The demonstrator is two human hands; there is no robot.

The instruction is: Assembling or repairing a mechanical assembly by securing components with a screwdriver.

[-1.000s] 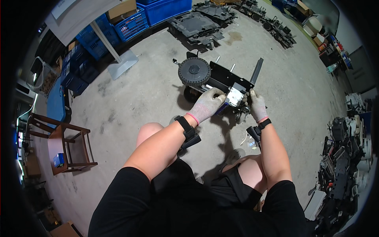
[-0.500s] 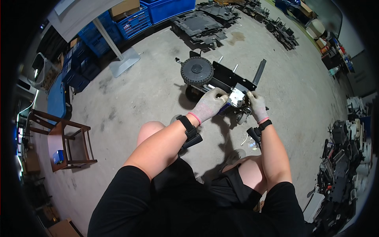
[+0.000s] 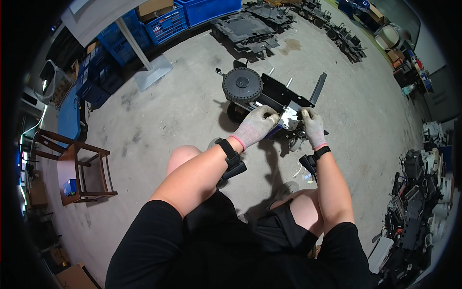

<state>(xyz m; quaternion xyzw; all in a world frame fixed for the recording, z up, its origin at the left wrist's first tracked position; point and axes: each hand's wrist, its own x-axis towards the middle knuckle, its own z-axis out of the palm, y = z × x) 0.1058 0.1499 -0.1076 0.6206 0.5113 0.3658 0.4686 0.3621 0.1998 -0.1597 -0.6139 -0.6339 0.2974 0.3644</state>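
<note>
A wheeled black metal frame (image 3: 288,90) rests on the concrete floor in front of me, with a ridged black wheel (image 3: 242,85) on top at its left. On its near side sits a shiny silver metal plate (image 3: 290,117), with a blue strip (image 3: 274,131) along its lower left. My left hand (image 3: 257,126), in a whitish glove, is closed with its fingertips at the plate's left edge. From the other side, my gloved right hand (image 3: 313,126) pinches at the plate's right edge. Whether a small part lies between the fingertips is hidden. Below the plate hang small casters (image 3: 295,141).
A brown wooden chair (image 3: 77,166) with a small blue box stands at left. A metal stand base (image 3: 154,72) and blue crates (image 3: 166,25) are behind it. Flat black frames (image 3: 245,32) lie at the back. Piled dark parts (image 3: 414,207) line the right side.
The whole view has shifted very slightly. Both hands stay at the silver plate, with only tiny finger movement, and the frame keeps its place.
</note>
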